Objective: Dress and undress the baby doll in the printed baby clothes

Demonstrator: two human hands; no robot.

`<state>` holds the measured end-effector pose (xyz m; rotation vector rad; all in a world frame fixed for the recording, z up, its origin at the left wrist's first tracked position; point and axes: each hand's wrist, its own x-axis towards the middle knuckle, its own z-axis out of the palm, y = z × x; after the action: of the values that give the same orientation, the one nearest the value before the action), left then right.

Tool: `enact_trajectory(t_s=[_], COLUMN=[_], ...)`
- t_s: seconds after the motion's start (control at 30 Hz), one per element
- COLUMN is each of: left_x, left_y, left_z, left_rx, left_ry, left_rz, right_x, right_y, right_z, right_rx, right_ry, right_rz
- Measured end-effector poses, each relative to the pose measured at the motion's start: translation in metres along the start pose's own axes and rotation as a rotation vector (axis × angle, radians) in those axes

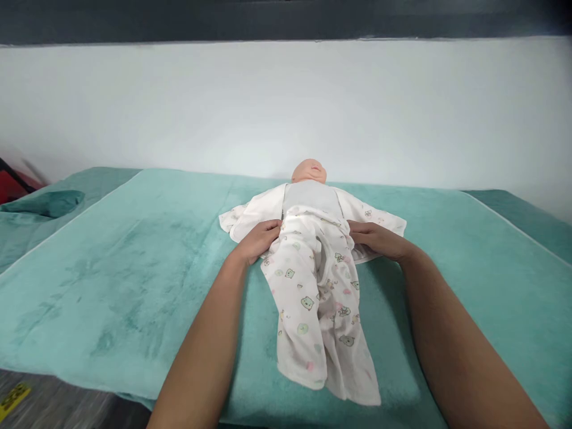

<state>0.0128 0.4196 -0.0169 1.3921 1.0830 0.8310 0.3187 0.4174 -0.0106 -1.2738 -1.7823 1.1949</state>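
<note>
A baby doll [310, 171] lies on its back, head away from me, with its arms hidden inside spread sleeves. It wears an open white baby shirt [263, 205] over a pale grey inner layer [308, 195]. White baby pants [301, 298] with small printed animals cover its lower body, the legs pointing toward me. My left hand [259, 239] closes on the left side of the pants near the waist, fingertips against the cloth. At the opposite side of the waist, my right hand [378, 238] also grips the pants, its fingertips partly hidden by the fabric.
A green plush cover [134, 268] spreads over the bed beneath the doll. Behind it rises a white wall [223, 107] with a dark band along the top. A folded green cloth [42, 202] and something red [11, 185] are at the far left.
</note>
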Motion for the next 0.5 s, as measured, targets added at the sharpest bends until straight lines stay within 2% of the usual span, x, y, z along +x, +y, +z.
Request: enact_trajectory(t_s=[0.1, 0.2, 0.4, 0.5], left_x=[-0.001, -0.002, 0.001, 0.003], left_y=[0.002, 0.002, 0.000, 0.000], left_z=[0.000, 0.003, 0.008, 0.011], left_rx=[0.016, -0.026, -0.132, -0.165], left_ry=[-0.018, -0.026, 0.095, 0.151], left_rz=[0.050, 0.039, 0.039, 0.060], right_x=[-0.002, -0.002, 0.001, 0.006], right_y=[0.002, 0.004, 0.009, 0.015], right_z=[-0.002, -0.002, 0.006, 0.017], right_rx=[-0.022, -0.028, 0.083, 0.165], right_ry=[-0.156, -0.182, -0.074, 0.053], right_rz=[0.002, -0.018, -0.055, -0.063])
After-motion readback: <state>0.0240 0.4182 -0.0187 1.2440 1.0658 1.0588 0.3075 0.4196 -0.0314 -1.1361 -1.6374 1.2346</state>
